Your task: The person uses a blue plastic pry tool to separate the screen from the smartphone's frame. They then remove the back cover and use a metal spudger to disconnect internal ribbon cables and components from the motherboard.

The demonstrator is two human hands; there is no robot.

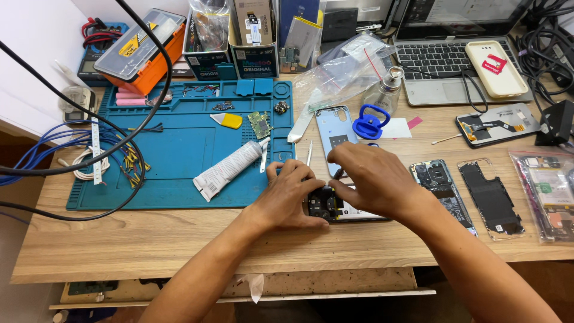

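both hands at work on an opened phone (335,206) lying at the front of the wooden desk (149,239), just right of the blue work mat (179,149).

the left hand (290,197) lies curled over the phone's left end, fingers bent and pressing it down. the right hand (373,179) arches over the phone from the right, thumb and forefinger pinched on what looks like a thin dark tool (338,174), though most of it is hidden. a white tube (230,168) lies on the mat near the left hand, a light blue back cover (332,128) sits just behind the hands, and another opened phone (441,182) lies to the right.
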